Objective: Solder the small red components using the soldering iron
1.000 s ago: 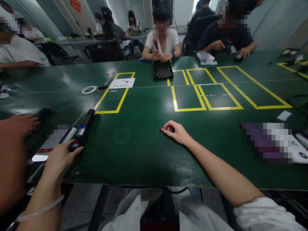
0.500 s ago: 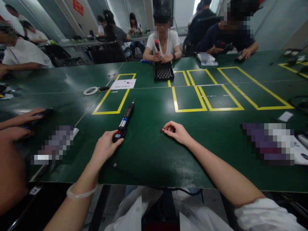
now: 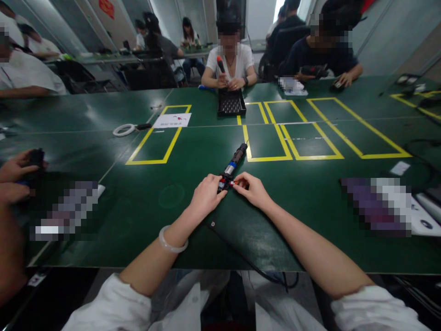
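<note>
A black electric screwdriver (image 3: 231, 167) with a blue-silver band lies on the green table (image 3: 193, 216), its tip pointing away from me. My left hand (image 3: 206, 198) grips the screwdriver's near end, where a black cable (image 3: 237, 250) runs off the table's front edge. Fingers of my right hand (image 3: 253, 189) are pinched on a small red piece (image 3: 233, 183), which touches the screwdriver's near end. A pale bangle sits on my left wrist.
Yellow tape rectangles (image 3: 292, 133) mark the table beyond my hands. A black tray (image 3: 231, 103) stands in front of a person opposite who holds a red-tipped tool. A white ring (image 3: 123, 129) and paper sheet (image 3: 172, 120) lie far left. Another person's hands (image 3: 15, 172) work at the left.
My left hand has dragged the screwdriver from the left side of the table to the middle, up against the small red piece. My right hand has stayed in place.
</note>
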### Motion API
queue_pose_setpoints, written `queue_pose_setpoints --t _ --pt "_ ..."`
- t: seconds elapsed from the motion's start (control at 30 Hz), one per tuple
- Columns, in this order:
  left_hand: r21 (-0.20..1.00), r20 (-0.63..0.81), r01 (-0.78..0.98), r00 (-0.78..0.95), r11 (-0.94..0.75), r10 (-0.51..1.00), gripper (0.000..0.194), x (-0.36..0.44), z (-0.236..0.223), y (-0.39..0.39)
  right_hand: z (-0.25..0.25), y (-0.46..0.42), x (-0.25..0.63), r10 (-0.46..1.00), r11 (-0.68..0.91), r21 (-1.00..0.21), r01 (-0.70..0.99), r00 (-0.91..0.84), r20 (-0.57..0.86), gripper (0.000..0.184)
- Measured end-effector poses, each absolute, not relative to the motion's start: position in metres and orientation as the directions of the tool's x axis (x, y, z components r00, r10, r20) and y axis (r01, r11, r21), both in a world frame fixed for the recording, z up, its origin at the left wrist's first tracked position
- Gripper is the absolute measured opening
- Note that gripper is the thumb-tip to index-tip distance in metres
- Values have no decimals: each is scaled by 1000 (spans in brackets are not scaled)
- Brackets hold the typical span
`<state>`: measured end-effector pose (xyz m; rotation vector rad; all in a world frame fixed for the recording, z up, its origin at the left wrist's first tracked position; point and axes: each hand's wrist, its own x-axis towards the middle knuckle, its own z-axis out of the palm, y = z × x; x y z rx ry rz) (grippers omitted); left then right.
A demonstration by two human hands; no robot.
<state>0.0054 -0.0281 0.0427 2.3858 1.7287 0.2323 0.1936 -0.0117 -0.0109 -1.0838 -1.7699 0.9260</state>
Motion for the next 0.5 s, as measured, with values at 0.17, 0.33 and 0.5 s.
queue_pose_setpoints --t 0.17,0.33,0.5 --pt "287 55 901 325 -327 944 39 13 37 -33 -15 -10 191 892 439 -813 383 -296 342 12" --pt "430 53 858 286 -280 957 62 10 29 -31 -14 -10 192 863 499 -722 479 -353 362 6" --pt "467 23 840 300 -276 954 73 7 24 -27 -12 -12 194 851 521 -695 496 -356 385 11"
